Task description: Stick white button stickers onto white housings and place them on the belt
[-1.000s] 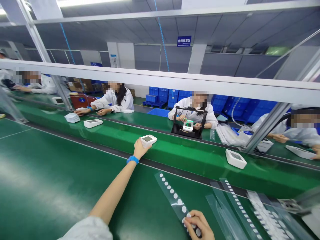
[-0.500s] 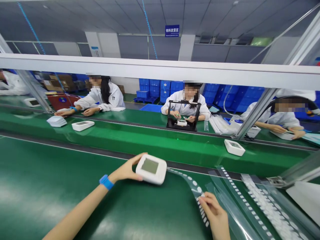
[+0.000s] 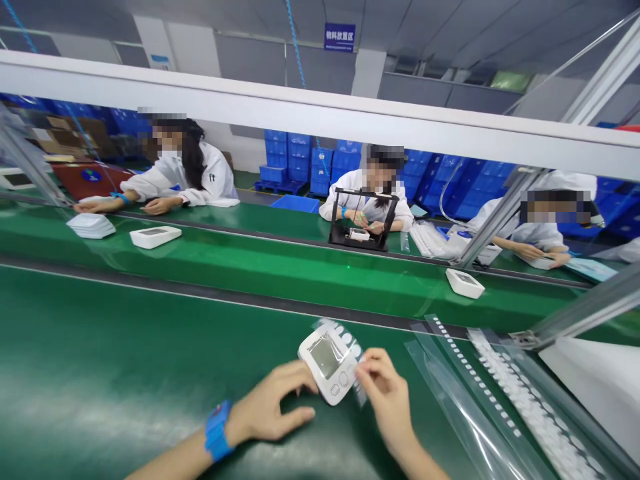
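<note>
A white device with a grey screen and two outlined buttons, which looks like a blood pressure monitor (image 3: 327, 360), lies tilted on the green work surface (image 3: 150, 373). At its lower left edge my left hand (image 3: 273, 403) rests open, fingertips against the casing and thumb held away. My right hand (image 3: 385, 393) is closed in a pinch at the right edge of the monitor, gripping a clear strip with white oval stickers (image 3: 350, 342). Part of that strip lies behind the monitor. A blue band (image 3: 219, 430) is round my left wrist.
Clear strips with white dots (image 3: 475, 373) lie on the right, near a white sheet (image 3: 595, 377). Across the bench, a green conveyor carries white monitors (image 3: 465, 283) and a stack of white parts (image 3: 91, 225). Co-workers sit behind it, one at a black frame (image 3: 364, 220).
The monitor has come down onto the surface and turned, buttons toward me. My left hand has loosened its grip. My right hand has brought the sticker strip left, against the monitor.
</note>
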